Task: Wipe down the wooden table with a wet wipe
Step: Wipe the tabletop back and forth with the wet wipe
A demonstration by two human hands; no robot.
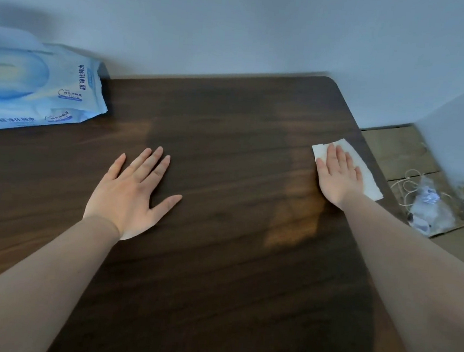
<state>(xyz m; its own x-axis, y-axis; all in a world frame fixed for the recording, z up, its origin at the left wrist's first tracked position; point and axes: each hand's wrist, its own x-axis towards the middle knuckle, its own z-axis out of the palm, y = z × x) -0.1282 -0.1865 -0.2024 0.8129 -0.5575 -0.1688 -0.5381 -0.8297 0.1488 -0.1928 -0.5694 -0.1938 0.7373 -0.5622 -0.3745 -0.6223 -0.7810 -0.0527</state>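
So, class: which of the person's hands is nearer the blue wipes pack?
Left. The left hand lies flat mid-table, right of the pack; the right hand presses the wipe at the far edge.

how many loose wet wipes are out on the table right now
1. A white wet wipe lies flat under the right hand near the dark wooden table's right edge. More may sit hidden inside the blue wipe pack at far left.

Two bare forearms, no sleeves, left hand (128, 195) and right hand (339, 175) without rings, watch or gloves
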